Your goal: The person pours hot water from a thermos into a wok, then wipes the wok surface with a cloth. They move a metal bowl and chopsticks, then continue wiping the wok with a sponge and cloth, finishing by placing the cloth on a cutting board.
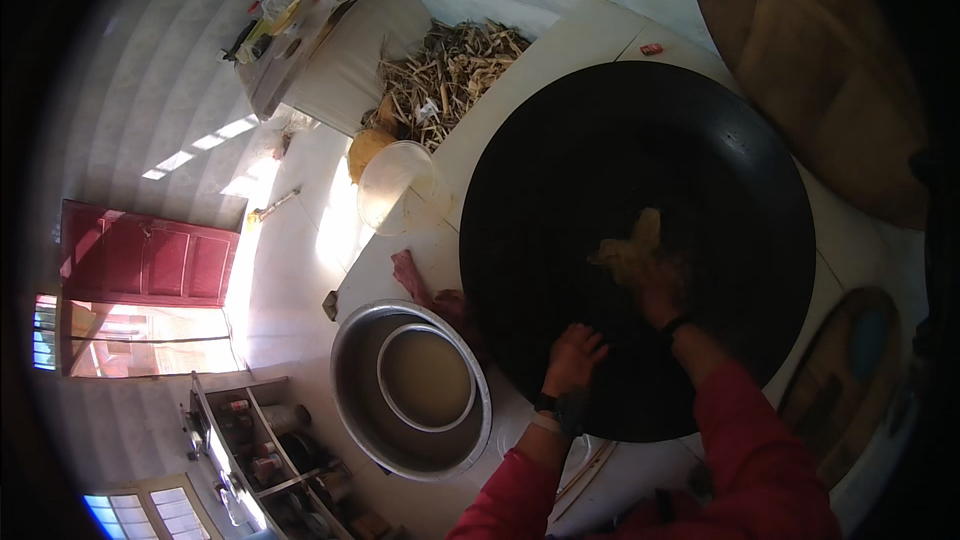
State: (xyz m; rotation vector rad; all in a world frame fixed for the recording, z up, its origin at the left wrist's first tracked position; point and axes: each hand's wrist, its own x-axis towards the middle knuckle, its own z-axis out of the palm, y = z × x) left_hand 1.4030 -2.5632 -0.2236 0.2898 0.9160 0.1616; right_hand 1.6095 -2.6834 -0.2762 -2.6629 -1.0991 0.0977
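Note:
A large dark wok (540, 165) is set into a pale tiled stove top. Low inside it, my right hand (660, 289) presses on a yellowish-brown cloth or sponge-like piece (637, 240); its fingers are blurred and partly hidden in shadow. Over the wok's near left part, my left hand (576, 356) has its fingers spread and holds nothing. Left of the wok stands a wide metal basin (352, 420), with a smaller round bowl (427, 382) of cloudy liquid inside it. A reddish cloth (409, 277) lies between basin and wok.
A translucent plastic tub (394, 187) stands at the counter's left edge, near a pile of dry stalks (450, 75). Large round wooden lids (810, 75) lean at the upper right; an oval wooden board (832, 390) lies lower right. Thin sticks (585, 476) lie near my left forearm.

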